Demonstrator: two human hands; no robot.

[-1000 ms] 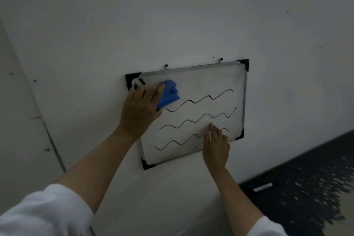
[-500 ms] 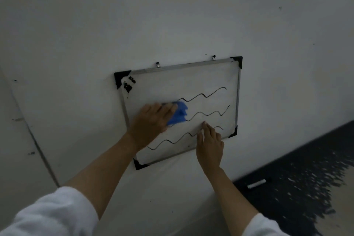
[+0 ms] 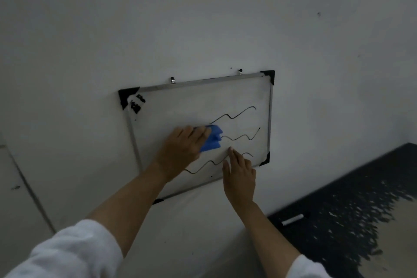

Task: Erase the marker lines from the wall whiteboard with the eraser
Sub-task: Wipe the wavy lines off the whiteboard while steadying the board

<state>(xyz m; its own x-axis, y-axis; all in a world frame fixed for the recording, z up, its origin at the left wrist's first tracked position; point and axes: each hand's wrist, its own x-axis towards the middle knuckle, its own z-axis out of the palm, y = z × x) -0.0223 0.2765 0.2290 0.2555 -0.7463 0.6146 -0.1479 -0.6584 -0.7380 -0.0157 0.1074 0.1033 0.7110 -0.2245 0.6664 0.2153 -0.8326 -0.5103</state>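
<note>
I am pressing the blue eraser [image 3: 212, 139] flat under my left hand [image 3: 182, 149], fingers together, mid-whiteboard [image 3: 269, 117] by the middle wavy line [image 3: 241, 136], while my right hand [image 3: 239, 174], fingers loosely spread, is bracing the lower edge; next I judge a rightward sweep is needed.

Metal-framed glossy whiteboard [image 3: 191, 101]; soft blue eraser [image 3: 213, 139].

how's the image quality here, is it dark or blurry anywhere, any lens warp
Head view: dim, flat lighting with no glare on the whiteboard; the wavy marker lines read clearly, the left hand and blue eraser are slightly soft, the speckled floor is smeared, and wide-angle distortion tilts the board's frame.
</note>
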